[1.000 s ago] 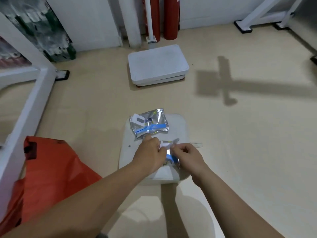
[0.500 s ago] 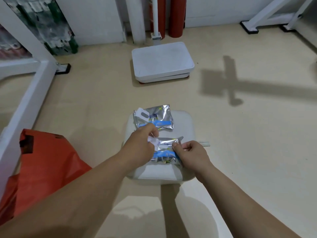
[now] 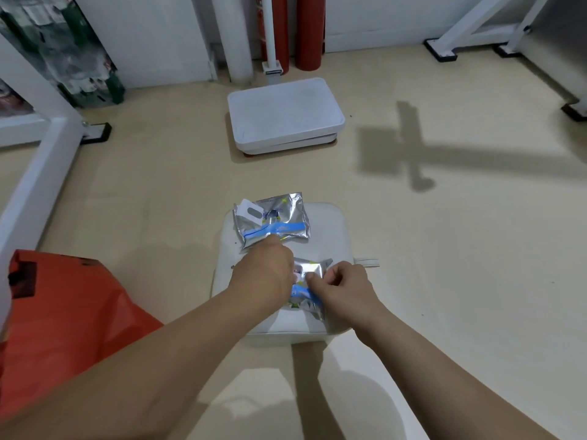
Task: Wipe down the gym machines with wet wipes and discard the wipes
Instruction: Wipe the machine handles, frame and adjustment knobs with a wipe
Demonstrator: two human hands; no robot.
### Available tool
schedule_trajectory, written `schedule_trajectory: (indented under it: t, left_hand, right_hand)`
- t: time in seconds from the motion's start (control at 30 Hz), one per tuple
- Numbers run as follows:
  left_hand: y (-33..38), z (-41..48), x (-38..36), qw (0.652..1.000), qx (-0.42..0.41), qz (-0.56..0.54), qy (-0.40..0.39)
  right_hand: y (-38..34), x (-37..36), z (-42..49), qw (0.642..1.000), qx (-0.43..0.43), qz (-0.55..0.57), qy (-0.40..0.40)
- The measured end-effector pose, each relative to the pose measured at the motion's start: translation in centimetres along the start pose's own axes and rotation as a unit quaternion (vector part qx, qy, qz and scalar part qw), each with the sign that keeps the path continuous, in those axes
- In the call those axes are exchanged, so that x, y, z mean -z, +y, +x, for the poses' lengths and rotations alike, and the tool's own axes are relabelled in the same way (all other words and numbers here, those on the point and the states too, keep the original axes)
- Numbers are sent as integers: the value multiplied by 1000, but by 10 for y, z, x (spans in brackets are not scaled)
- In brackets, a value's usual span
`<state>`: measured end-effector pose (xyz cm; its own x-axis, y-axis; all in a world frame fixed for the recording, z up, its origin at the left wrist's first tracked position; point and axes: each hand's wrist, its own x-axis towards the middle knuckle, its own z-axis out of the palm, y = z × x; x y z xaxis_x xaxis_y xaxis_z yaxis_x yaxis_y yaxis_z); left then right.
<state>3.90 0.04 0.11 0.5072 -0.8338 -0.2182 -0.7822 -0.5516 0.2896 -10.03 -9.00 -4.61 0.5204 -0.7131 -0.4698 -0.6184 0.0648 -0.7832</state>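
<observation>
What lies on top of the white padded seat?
Two silver wet-wipe packets lie on the seat: far packet exposed, near packet partly covered by left hand and right hand.

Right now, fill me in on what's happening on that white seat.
A person is working at a silver foil wet-wipe packet with a blue stripe lying on the white padded seat. The left hand and right hand both pinch it. A second, matching foil packet lies untouched just beyond. An orange plastic bag sits at left.
</observation>
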Motion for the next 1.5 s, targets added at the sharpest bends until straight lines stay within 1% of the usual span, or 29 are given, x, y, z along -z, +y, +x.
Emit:
schedule_trajectory:
  t: [0.07,0.1,0.17,0.23,0.3,0.37,0.43,0.5,0.57,0.63,0.73,0.83,0.9,0.97,1.0,1.03,1.1,1.13,1.2,1.23,1.27,1.3,1.37,1.43,1.5]
  left_hand:
    - [2,1,-1,999,33,-25,-9]
    - [3,1,-3,998,46,-26,-21]
    - [8,1,-6,997,53,4,-57]
    - [10,0,-10,997,35,33,-62]
    - [9,-1,-13,997,19,35,-63]
    - [5,0,-12,996,7,20,-85]
    - [1,2,-8,994,9,-10,-104]
    - [1,3,-1,992,30,-50,-115]
    - [1,1,6,988,31,-80,-127]
    - [-5,1,11,978,49,-155,-128]
    - [-21,3,13,935,109,-299,-157]
    - [-30,4,14,891,127,-401,-171]
    - [-33,7,17,853,153,-473,-160]
    - [-33,9,21,807,189,-544,-130]
    - [-32,9,24,792,203,-565,-113]
    - [-31,10,27,801,206,-554,-96]
    - [-28,10,25,857,177,-478,-67]
    - [-26,9,23,880,162,-444,-55]
    - [-22,9,22,909,129,-395,-23]
    - [-20,9,22,933,96,-347,-6]
    - [-19,9,20,958,62,-280,-2]
    - [-18,9,17,975,34,-219,-8]
    - [-15,9,10,990,11,-140,-22]
    - [-10,10,4,997,-8,-74,-12]
    - [-6,12,1,998,-34,-53,17]
  right_hand:
    - [2,-3,0,998,52,-34,5]
    - [3,-2,0,996,74,-40,-5]
    - [1,1,-3,993,93,-50,-55]
    - [1,5,-2,988,95,-75,-94]
    - [3,5,-1,986,106,-96,-84]
    - [4,3,-1,985,122,-105,-64]
    - [5,2,-1,984,128,-108,-56]
    - [5,1,-1,984,129,-111,-51]
    - [6,0,0,982,128,-133,-45]
    - [5,-1,1,981,127,-142,-41]
    - [7,-1,3,981,119,-146,-45]
    - [7,0,5,982,111,-141,-53]
    - [7,-1,6,985,104,-121,-58]
    - [7,-1,5,988,100,-103,-61]
    - [7,-1,5,988,98,-102,-62]
    - [7,-1,5,988,97,-102,-63]
    - [7,0,6,989,94,-99,-63]
    - [7,0,6,989,93,-96,-64]
    - [7,-1,7,990,90,-92,-66]
    - [7,-1,7,990,89,-90,-66]
    - [7,-1,8,990,90,-90,-65]
    - [7,-1,8,990,92,-90,-65]
    - [8,-1,8,990,91,-89,-63]
    - [8,-2,9,990,95,-90,-60]
    - [8,-2,8,990,96,-86,-60]
